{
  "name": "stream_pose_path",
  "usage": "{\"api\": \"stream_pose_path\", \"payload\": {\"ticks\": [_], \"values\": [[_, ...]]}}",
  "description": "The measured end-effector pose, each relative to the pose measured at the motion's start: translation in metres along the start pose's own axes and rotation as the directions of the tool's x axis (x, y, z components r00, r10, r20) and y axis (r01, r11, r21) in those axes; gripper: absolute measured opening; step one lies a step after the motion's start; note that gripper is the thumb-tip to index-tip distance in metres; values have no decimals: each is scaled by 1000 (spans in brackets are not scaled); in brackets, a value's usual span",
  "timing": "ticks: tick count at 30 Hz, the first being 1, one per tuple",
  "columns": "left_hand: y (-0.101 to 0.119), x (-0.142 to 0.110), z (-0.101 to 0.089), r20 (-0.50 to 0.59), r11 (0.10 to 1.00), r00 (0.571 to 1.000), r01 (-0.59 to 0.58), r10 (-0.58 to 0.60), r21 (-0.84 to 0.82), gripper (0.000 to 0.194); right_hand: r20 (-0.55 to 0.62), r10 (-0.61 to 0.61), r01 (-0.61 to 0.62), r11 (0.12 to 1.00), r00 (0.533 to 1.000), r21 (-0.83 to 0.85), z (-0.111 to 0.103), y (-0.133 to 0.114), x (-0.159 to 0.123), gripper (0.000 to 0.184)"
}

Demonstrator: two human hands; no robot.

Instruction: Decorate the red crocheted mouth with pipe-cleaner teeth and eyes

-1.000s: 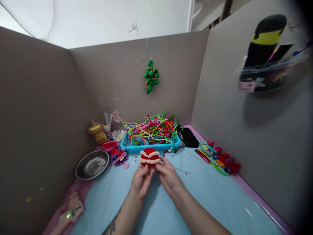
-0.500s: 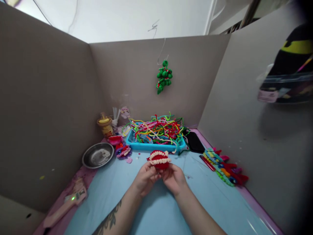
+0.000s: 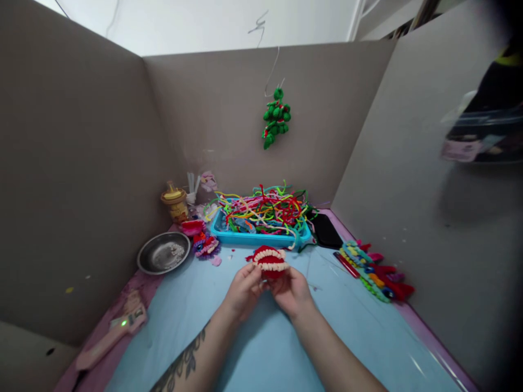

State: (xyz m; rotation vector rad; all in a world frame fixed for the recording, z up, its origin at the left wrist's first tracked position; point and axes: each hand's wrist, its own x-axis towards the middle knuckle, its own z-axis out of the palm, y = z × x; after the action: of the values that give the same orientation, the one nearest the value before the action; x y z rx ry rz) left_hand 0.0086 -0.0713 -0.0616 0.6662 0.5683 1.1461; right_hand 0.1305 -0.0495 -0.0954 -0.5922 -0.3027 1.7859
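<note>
Between my two hands is a red fuzzy craft mouth (image 3: 269,261) edged with two rows of cream, tooth-like loops, held a little above the blue table cover. My left hand (image 3: 245,288) pinches its lower left side with thumb and fingers. On the lower right side, my right hand (image 3: 291,289) grips it, its fingers partly hidden beneath the piece. Just beyond it lies a blue tray (image 3: 257,239) heaped with colourful pipe cleaners (image 3: 261,212).
On the left are a metal bowl (image 3: 157,256) with small white bits, a pink glue gun (image 3: 110,337) with a green light, and a lidded cup (image 3: 175,201). At right lie a black phone (image 3: 326,231), a red pen-like item (image 3: 346,264) and fuzzy craft pieces (image 3: 376,272). Grey panels (image 3: 261,136) surround the table.
Both hands still hold the red craft mouth, now tilted slightly so the gap between its cream rows looks wider. The camera view has shifted a little.
</note>
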Motion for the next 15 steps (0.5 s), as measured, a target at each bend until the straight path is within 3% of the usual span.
{"api": "stream_pose_path", "payload": {"ticks": [8, 15], "values": [[-5, 8, -12, -110, 996, 993, -42, 33, -78, 21, -47, -225, 223, 973, 973, -55, 12, 1, -6, 28], [-2, 17, -21, -220, 975, 973, 15, -65, -221, 19, -16, -362, 352, 916, 932, -194, 22, -1, -14, 35]]}}
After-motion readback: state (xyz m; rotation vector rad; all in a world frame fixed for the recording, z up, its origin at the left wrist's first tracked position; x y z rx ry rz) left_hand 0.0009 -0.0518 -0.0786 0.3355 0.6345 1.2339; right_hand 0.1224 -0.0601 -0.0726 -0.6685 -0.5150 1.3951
